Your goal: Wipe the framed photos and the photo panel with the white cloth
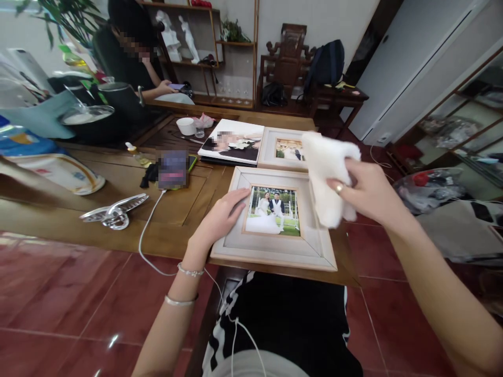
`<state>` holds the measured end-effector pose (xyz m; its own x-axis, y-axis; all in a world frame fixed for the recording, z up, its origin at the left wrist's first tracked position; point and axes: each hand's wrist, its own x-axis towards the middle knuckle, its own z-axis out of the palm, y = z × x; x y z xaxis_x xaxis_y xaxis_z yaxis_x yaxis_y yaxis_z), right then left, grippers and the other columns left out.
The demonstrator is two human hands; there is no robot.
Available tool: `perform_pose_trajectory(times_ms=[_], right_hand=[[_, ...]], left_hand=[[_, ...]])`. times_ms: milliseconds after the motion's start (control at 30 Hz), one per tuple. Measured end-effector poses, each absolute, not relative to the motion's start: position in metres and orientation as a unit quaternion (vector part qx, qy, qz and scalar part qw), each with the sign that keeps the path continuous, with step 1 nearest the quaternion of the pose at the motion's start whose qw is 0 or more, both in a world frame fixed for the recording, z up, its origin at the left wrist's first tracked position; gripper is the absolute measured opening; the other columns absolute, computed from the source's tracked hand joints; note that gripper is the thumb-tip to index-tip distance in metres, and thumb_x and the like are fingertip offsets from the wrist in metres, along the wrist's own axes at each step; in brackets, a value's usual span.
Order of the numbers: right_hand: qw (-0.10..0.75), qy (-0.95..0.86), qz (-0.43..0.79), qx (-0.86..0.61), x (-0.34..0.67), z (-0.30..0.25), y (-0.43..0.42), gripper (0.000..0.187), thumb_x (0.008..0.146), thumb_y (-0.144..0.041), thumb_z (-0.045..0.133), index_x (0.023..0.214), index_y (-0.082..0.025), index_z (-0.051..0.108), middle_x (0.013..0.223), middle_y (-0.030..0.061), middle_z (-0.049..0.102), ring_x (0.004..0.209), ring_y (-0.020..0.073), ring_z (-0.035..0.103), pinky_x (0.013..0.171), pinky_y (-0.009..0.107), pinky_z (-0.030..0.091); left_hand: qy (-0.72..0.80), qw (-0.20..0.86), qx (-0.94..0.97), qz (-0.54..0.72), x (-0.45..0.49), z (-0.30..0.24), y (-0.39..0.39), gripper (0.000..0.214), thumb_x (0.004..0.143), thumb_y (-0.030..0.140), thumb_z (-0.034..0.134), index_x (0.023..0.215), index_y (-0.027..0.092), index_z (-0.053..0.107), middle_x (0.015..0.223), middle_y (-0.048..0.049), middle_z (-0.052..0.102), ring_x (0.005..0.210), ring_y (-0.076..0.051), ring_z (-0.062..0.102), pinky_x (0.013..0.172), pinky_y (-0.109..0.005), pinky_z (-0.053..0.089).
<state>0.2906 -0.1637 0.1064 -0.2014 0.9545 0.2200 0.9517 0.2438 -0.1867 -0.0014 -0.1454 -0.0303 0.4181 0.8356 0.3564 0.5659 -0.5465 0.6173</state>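
A white-framed wedding photo (275,246) lies flat on the near corner of the wooden table (118,220). My left hand (222,217) rests flat on the frame's left side, fingers stretched toward the picture. My right hand (367,191) is closed round a bunched white cloth (326,173), held just above the frame's upper right corner. A second framed photo (285,149) and a large photo print (233,141) lie further back on the table.
A phone (173,168) with a white charging cable, a silver ornament (113,212), a round tray (58,173) and a white cup (186,125) sit on the table. Another person (129,52) sits at the far side with a phone. Bags lie on the floor at right.
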Motion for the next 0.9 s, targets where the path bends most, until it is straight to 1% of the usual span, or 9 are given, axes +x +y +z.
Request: perform_pose_trajectory(times_ms=[67,133,200,267,367,467,600,733,900], right_hand=[[0.185,-0.756,-0.078,-0.623,0.277,0.102,-0.141,0.019,0.086,-0.014,0.048,0.096,-0.012,0.064,0.092,0.0122,0.068,0.086,0.0244,0.063,0.074,0.035,0.048],[0.2,-0.762,-0.106,-0.607,0.259,0.092,-0.12,0.033,0.085,-0.008,0.045,0.114,-0.012,0.06,0.122,0.0138,0.061,0.112,0.0281,0.057,0.089,0.037,0.046],[0.188,-0.809,-0.132,-0.541,0.239,0.079,-0.103,0.047,0.084,0.002,0.036,0.122,-0.014,0.058,0.149,0.0103,0.038,0.136,0.0288,0.035,0.103,0.04,0.038],[0.138,-0.865,-0.135,-0.464,0.22,0.063,-0.093,0.05,0.084,0.005,0.033,0.121,-0.016,0.059,0.157,0.0067,0.025,0.143,0.0305,0.02,0.11,0.049,0.029],[0.038,-0.929,-0.106,-0.353,0.195,0.04,-0.089,0.051,0.081,0.007,0.039,0.12,-0.017,0.061,0.153,0.0067,0.034,0.143,0.0282,0.022,0.111,0.05,0.027],[0.005,-0.948,-0.086,-0.307,0.184,0.026,-0.092,0.046,0.082,0.005,0.04,0.117,-0.014,0.062,0.146,0.0091,0.045,0.139,0.0247,0.03,0.11,0.044,0.029],[0.009,-0.939,-0.081,-0.334,0.193,0.026,-0.098,0.044,0.081,0.006,0.037,0.108,-0.014,0.065,0.136,0.0099,0.055,0.133,0.0247,0.04,0.105,0.043,0.034],[-0.023,-0.923,-0.077,-0.376,0.22,0.039,-0.105,0.043,0.075,0.008,0.036,0.094,-0.015,0.068,0.124,0.011,0.062,0.123,0.025,0.049,0.096,0.04,0.038],[-0.09,-0.88,-0.071,-0.461,0.259,0.056,-0.12,0.041,0.071,0.007,0.037,0.085,-0.015,0.07,0.106,0.0137,0.066,0.093,0.0238,0.061,0.078,0.035,0.041]], left_hand=[[0.429,0.209,0.816,0.327,-0.001,-0.03,-0.145,0.039,0.096,0.027,0.042,0.131,0.015,0.055,0.137,-0.011,0.056,0.128,-0.023,0.05,0.111,-0.043,0.037],[0.43,0.212,0.814,0.327,-0.001,-0.03,-0.145,0.039,0.095,0.026,0.042,0.131,0.015,0.055,0.136,-0.0108,0.056,0.128,-0.023,0.05,0.111,-0.043,0.037],[0.428,0.214,0.815,0.328,-0.001,-0.03,-0.145,0.039,0.095,0.026,0.042,0.131,0.016,0.055,0.136,-0.0105,0.056,0.128,-0.023,0.05,0.111,-0.043,0.036],[0.424,0.215,0.816,0.328,-0.001,-0.03,-0.145,0.039,0.095,0.026,0.042,0.13,0.016,0.055,0.137,-0.0109,0.056,0.129,-0.023,0.049,0.111,-0.044,0.036],[0.426,0.212,0.816,0.328,-0.001,-0.029,-0.145,0.036,0.095,0.026,0.042,0.125,0.017,0.059,0.131,-0.0114,0.06,0.122,-0.025,0.054,0.107,-0.044,0.04],[0.427,0.209,0.816,0.33,-0.001,-0.029,-0.144,0.032,0.094,0.025,0.043,0.118,0.019,0.063,0.122,-0.01,0.064,0.113,-0.025,0.06,0.101,-0.044,0.046],[0.41,0.207,0.823,0.335,0.0,-0.031,-0.142,0.034,0.095,0.024,0.042,0.122,0.019,0.061,0.129,-0.01,0.061,0.121,-0.024,0.055,0.106,-0.044,0.042],[0.412,0.209,0.822,0.333,0.0,-0.032,-0.142,0.037,0.095,0.024,0.042,0.126,0.015,0.06,0.134,-0.0123,0.058,0.127,-0.023,0.051,0.111,-0.044,0.037],[0.417,0.211,0.819,0.333,-0.001,-0.033,-0.142,0.038,0.095,0.026,0.041,0.127,0.017,0.059,0.136,-0.0108,0.057,0.129,-0.023,0.05,0.111,-0.046,0.037]])
